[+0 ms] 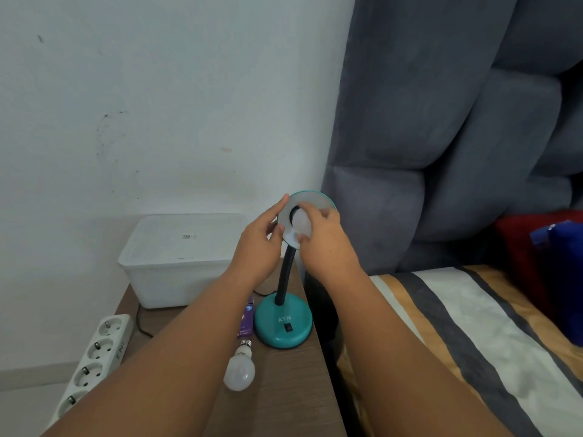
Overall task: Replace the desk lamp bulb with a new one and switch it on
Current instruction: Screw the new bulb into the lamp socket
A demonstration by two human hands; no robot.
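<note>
left hand (258, 244) is gripping the shade (318, 203) rim, steadying it | right hand (328, 238) fingers (308, 207) are grasping the bulb (301, 223) inside the shade, for twisting | second bulb (239, 370) is lying on the bench (299, 389), below the fingers

Wall (157, 89): white, scuffed, dark specks. Headboard (441, 121): grey, padded, right of wall. Bed (457, 326) below it, striped cover. Wooden bench (290, 389) beside bed. Floor (25, 398): pale, lower left.
</note>
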